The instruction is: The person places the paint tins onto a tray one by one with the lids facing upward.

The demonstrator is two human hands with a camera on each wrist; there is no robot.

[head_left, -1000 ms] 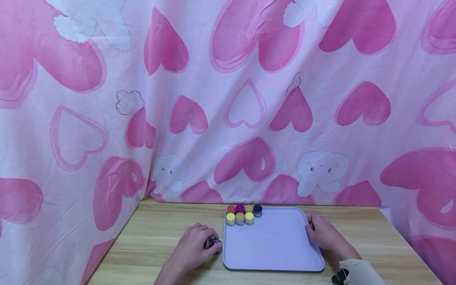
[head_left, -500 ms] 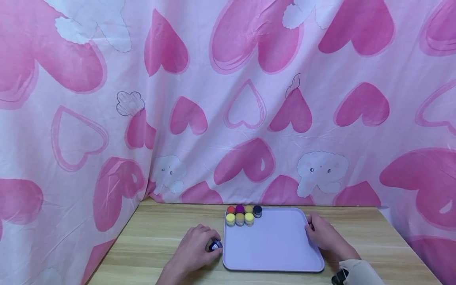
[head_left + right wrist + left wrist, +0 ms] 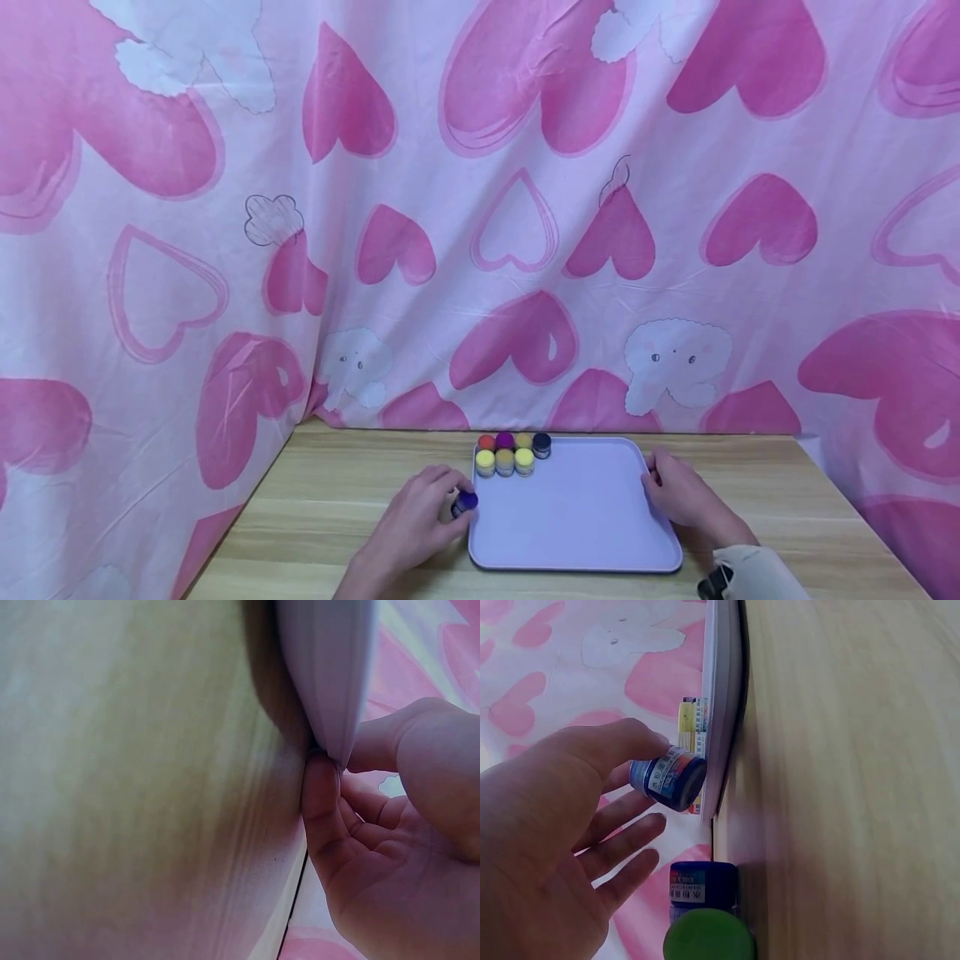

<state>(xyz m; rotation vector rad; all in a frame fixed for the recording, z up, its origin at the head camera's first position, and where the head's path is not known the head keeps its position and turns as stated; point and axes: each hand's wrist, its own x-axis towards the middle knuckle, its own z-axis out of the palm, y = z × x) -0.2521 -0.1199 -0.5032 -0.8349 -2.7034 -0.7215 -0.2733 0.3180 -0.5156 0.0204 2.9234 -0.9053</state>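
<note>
A small dark-blue paint jar (image 3: 675,777) with a printed label is pinched between the thumb and fingers of my left hand (image 3: 417,515). In the head view the jar sits tilted right at the left rim of the lavender tray (image 3: 577,525). My right hand (image 3: 688,493) grips the tray's right rim, thumb over the edge and fingers against its outer side, as the right wrist view shows. Two rows of paint jars stand in the tray's far left corner, among them a yellow jar (image 3: 486,463), a purple-lidded jar (image 3: 505,442) and a black jar (image 3: 542,446).
In the left wrist view, another blue jar (image 3: 702,883) and a green-lidded jar (image 3: 709,937) stand on the wooden table (image 3: 322,492) beside the tray, hidden by the left hand in the head view. A pink heart-patterned curtain (image 3: 420,333) hangs behind and left of the table.
My left hand has brought the blue jar from the table left of the tray, rightward and slightly up, to the tray's left rim. The right hand keeps its place on the tray.
</note>
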